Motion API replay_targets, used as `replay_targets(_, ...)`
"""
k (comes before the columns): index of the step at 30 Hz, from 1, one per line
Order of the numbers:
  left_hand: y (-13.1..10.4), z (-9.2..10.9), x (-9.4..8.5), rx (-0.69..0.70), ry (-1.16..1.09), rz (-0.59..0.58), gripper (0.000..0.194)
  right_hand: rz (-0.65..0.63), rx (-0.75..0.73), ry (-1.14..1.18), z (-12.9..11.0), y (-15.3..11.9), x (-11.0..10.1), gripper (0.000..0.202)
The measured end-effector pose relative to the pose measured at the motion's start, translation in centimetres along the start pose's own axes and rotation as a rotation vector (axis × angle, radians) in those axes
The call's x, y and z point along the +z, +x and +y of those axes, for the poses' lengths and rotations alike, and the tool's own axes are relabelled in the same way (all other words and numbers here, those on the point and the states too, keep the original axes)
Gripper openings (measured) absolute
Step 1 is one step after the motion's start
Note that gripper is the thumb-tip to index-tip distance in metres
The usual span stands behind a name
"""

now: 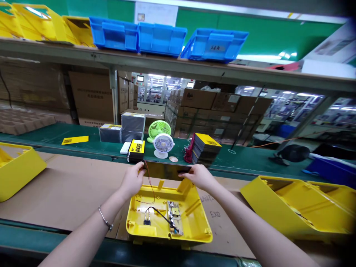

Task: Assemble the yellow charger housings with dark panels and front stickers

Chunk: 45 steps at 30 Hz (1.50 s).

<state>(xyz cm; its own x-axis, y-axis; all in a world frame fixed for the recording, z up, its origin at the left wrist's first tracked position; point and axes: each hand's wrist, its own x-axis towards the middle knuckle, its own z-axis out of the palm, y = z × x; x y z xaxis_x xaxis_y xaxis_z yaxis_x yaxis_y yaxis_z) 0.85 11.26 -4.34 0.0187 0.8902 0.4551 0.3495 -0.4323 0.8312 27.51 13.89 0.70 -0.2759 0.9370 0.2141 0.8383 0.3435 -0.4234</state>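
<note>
My left hand (132, 180) and my right hand (199, 176) pinch the two ends of a dark, glossy flat panel (166, 171). It is held on edge above the back rim of an open yellow plastic housing (136, 230). A thin red and black wire (150, 181) hangs from near my left fingers into the housing. Inside lie a circuit board (175, 212) and a small black connector (147, 222), joined by a black cable. The panel's lower edge is partly behind the housing's back wall, so whether it touches cannot be told.
Yellow housings stand at left (22, 174) and right (278, 207) on the cardboard-covered bench (69, 196). Behind are a stack of yellow-topped dark panels (205, 150), a white fan (163, 144), a green fan (159, 128) and a black-and-yellow pack (137, 150). Blue bins (162, 39) line the shelf above.
</note>
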Motion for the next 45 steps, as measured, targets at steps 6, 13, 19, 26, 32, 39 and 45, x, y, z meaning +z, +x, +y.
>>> replay_targets(6, 0.1, 0.1, 1.0, 0.006, 0.057, -0.007, 0.025, 0.294, -0.458, -0.435, -4.8, -0.6, 1.5, 0.068)
replay_targets(13, 0.0, -0.2, 1.1, -0.014, 0.055, -0.028, 0.032, -0.096, -0.478, -0.631, -5.5, 0.3, 4.9, 0.055)
replay_targets(19, 0.7, -0.6, 1.2, -0.073, 0.039, -0.072, 0.037, -0.124, -0.344, -0.626, -5.2, 1.5, 3.6, 0.023)
replay_targets(26, 2.4, 0.1, -0.9, -0.179, 0.170, -0.237, 0.024, -0.027, -0.432, -0.593, -8.1, 0.2, 3.4, 0.032)
replay_targets(32, 3.8, 0.7, -2.4, -0.205, 0.374, -0.397, 0.022, -0.234, -0.398, -0.593, -10.6, 0.9, 6.5, 0.043)
replay_targets(39, 5.7, 1.4, -2.1, -0.200, 0.574, -0.531, 0.014, -0.340, -0.560, -0.546, -11.0, 1.2, 7.3, 0.028)
replay_targets(45, 6.3, 1.7, -1.7, -0.123, 0.624, -0.554, 0.019, -0.325, -0.542, -0.467, -8.7, 0.0, 3.6, 0.023)
